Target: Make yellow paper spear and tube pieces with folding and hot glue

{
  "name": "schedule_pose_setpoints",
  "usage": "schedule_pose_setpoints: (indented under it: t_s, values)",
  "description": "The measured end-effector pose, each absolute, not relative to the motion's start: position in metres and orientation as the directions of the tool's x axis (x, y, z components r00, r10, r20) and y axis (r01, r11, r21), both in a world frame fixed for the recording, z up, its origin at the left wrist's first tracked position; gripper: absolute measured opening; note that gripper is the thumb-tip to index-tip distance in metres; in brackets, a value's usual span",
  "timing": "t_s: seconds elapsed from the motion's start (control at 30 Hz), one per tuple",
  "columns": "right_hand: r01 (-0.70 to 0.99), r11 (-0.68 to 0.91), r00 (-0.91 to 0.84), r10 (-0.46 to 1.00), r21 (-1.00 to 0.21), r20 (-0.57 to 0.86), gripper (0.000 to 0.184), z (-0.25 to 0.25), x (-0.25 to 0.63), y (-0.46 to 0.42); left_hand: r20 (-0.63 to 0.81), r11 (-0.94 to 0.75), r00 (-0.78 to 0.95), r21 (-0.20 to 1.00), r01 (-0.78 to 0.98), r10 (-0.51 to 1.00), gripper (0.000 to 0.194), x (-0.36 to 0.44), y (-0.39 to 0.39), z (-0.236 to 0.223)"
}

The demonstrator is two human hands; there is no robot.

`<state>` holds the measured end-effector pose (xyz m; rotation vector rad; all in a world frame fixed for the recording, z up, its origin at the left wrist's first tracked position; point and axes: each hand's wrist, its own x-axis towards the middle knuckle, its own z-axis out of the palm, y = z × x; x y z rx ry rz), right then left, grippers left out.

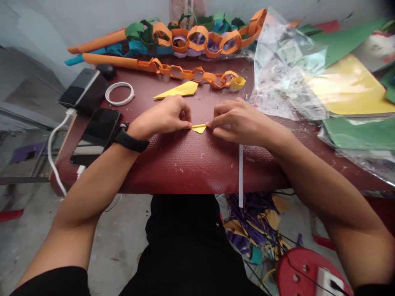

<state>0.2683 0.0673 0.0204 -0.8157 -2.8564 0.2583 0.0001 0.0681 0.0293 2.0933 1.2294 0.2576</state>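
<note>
The small yellow paper (200, 128) lay between the two hands, just above the table (185, 164) or touching it, which could not be told; its far edge looked rolled or folded into a narrow band, and a short triangular point showed below it, towards the person. The left grip (169, 116) was closed on one end of that band, thumb against finger; the right grip (236, 122) pinched the other end, its remaining fingers curled in.

The step in hand seemed to be folding or rolling the paper tight along its length; judging by the short flap left over, much of this was done, though the point was not yet tucked under. The next move appeared to call for light, even pressure from both thumbs, with the two ends kept level; a harder pull could have skewed the roll or creased it.

A larger yellow folded piece (177, 90) lay just beyond the left hand; past it stretched an orange paper chain (185, 74) with a yellow link at its right end; a white strip (241, 176) hung over the near edge, below the right hand.

As for writing, a package (189, 14) at the back bore a vertical line of dark Chinese characters; one looked like 桃, the rest being too small to read surely; no brand could be read on the phone (101, 127).
</note>
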Motion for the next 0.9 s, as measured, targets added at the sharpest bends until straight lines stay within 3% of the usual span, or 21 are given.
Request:
schedule_pose_setpoints:
  t_s: [0.9]
  values:
    - [0.458,0.849,-0.857,0.501,-0.264,0.123,0.031,0.0204,0.2637,0.0632,-0.171,-0.288,0.561,0.718,0.634,0.810,0.007,-0.0018,0.0727,0.0214]
